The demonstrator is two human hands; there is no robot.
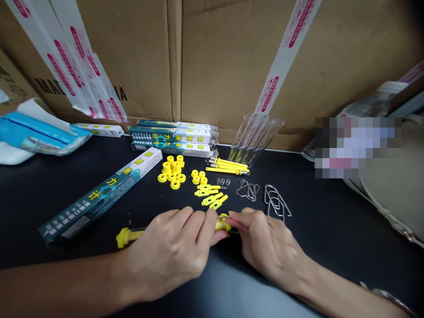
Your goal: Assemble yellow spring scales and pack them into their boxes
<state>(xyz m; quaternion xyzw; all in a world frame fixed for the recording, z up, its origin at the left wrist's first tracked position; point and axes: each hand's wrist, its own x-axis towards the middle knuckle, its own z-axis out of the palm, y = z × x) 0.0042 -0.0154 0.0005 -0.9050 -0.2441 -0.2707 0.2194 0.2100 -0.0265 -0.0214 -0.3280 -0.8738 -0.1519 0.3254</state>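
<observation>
Two bare hands meet at the near middle of a black tabletop (43,176). Left hand (168,251) curled, thumb and fingers pinching a small bright-yellow plastic part (223,223); right hand (268,247) pinching it from the other side, fingers bent, not spread. Part mostly hidden by fingers; exact shape cannot be made out. Under the left hand, a slim rod with a yellow plastic end cap (127,236) runs out leftward; its other end is covered, so any join with the held part cannot be told.

Far of the hands, in loose groups: wide yellow plastic rings (172,170), smaller yellow rings (198,176), flat yellow plastic clips (208,194), yellow rods with metal ends (227,166), tiny steel springs (222,181), and two heaps of bent steel wire loops (247,190) (274,201). Long teal printed box (99,194) lies diagonally at left; three similar boxes (174,138) stacked against a brown cardboard carton (232,66). Pixelated patch at right hides what lies there.
</observation>
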